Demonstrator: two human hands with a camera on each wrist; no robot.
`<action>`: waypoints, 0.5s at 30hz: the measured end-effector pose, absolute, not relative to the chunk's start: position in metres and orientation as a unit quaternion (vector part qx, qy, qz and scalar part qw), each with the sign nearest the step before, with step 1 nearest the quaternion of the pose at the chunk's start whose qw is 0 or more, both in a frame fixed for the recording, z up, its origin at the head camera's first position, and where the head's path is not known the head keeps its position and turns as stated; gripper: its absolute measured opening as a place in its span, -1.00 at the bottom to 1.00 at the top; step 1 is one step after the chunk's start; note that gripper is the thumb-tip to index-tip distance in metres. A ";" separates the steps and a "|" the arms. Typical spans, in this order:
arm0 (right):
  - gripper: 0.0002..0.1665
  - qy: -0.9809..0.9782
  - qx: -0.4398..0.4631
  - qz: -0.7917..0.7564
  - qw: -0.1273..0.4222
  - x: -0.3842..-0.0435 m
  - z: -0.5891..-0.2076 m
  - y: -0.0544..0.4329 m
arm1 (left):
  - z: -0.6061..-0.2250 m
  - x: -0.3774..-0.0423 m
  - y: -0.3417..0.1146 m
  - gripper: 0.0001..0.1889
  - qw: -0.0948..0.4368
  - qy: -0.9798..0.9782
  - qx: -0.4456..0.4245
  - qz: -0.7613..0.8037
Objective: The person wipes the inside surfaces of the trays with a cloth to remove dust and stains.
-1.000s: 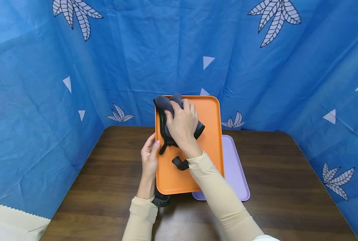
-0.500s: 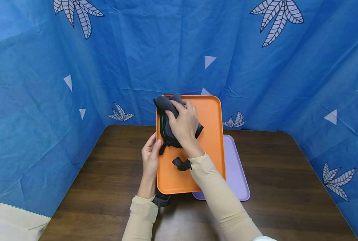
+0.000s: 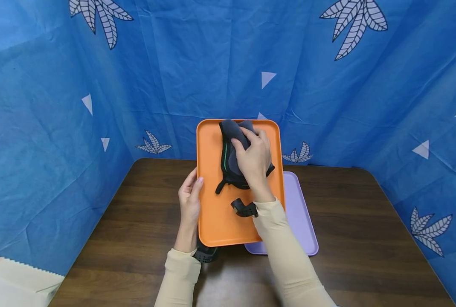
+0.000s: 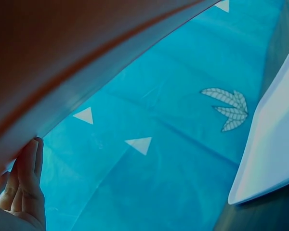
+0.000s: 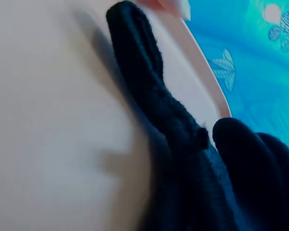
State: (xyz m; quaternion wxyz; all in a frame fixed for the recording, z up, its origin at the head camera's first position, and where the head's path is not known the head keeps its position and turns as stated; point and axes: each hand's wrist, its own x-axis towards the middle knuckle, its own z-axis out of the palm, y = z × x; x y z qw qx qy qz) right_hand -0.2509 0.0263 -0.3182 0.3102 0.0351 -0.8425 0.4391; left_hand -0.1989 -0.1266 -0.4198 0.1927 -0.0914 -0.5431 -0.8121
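Observation:
An orange tray (image 3: 220,226) is held tilted up above the table, its inner face toward me. My left hand (image 3: 190,198) grips its left edge, thumb in front and fingers behind; the left wrist view shows those fingers at the tray's underside (image 4: 101,62). With my right hand (image 3: 254,160) I pinch a bunched dark grey cloth (image 3: 233,164) with black edging, a green line and a short black loop (image 3: 221,186). It lies over the upper right part of the tray's face. In the right wrist view the loop end of the cloth (image 5: 139,62) stands close over the pale tray surface.
Behind the orange tray, a lilac tray (image 3: 302,221) lies on the brown wooden table (image 3: 366,238). Blue patterned fabric (image 3: 197,76) hangs behind the table and along both sides. A black wrist camera (image 3: 244,209) juts from my right wrist in front of the tray.
My right hand and the dark grey cloth have moved right across the tray, from its upper left corner area. My left hand keeps its grip, and the tray has shifted only slightly.

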 end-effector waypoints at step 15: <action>-0.53 -0.839 -0.058 0.458 0.289 -0.253 -0.324 0.059 | -0.418 -0.199 -0.134 -0.58 0.203 -0.499 -0.092 -0.837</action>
